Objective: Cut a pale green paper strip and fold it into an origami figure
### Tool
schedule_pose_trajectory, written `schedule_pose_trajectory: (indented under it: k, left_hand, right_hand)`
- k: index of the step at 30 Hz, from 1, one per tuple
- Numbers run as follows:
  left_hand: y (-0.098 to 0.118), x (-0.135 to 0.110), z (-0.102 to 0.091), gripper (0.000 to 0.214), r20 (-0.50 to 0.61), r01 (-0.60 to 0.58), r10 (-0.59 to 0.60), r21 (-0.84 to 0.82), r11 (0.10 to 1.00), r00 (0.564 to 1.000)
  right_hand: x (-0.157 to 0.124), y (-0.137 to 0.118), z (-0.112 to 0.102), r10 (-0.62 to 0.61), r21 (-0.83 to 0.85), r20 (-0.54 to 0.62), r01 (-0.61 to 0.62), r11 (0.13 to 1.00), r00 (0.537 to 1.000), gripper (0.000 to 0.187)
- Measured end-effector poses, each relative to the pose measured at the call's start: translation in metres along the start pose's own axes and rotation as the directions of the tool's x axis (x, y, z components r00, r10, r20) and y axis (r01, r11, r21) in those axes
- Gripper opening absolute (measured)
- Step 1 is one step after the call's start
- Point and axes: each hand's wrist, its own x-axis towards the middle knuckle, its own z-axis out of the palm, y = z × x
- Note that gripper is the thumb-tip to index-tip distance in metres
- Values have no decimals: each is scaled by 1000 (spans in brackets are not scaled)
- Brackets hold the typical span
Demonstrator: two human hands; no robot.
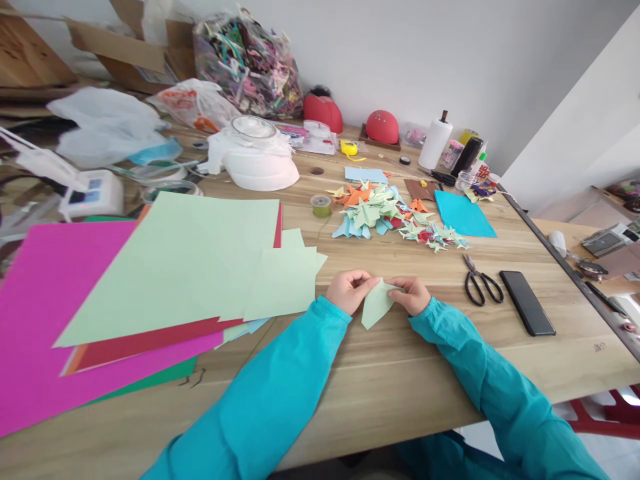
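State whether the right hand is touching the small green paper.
Touching: the head view shows the right hand holding the small green paper by its upper right edge.

Legible text: none | orange print [205, 125] on white plastic bag [213, 100], beyond and left of left hand [350, 291]: is too blurred | red print on small container [483, 171], beyond and right of right hand [413, 295]: is too small | dark marks [599, 347] on wooden tabletop [395, 387], right of right hand: are unreadable
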Motion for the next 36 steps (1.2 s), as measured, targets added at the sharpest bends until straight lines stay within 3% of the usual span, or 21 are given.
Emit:
schedule_pose_trajectory:
  k: [4,11,17,30,36]
  left_hand:
    - [0,0,0,26,4,-3,3,8,1000,1000]
    - [-5,1,0,27,48,42,-42,-2,999,998]
    - [-9,2,-3,29,88,-5,5,1,1000,996]
    - [-3,3,-6,31,88,32,-26,-70,997,996]
    - [0,0,-4,29,238,37,-29,-30,999,971]
  right_hand:
    - [-2,-3,1,35,-12,-5,-35,999,999,33]
    - [-2,-6,5,-31,-106,8,32,994,999,33]
    - [-3,-8,6,-4,-130,-37,-1,992,999,34]
    - [-4,-8,2,-9,13,45,8,1000,999,36]
    - [-2,-11,7,-10,77,3,10,997,1000,35]
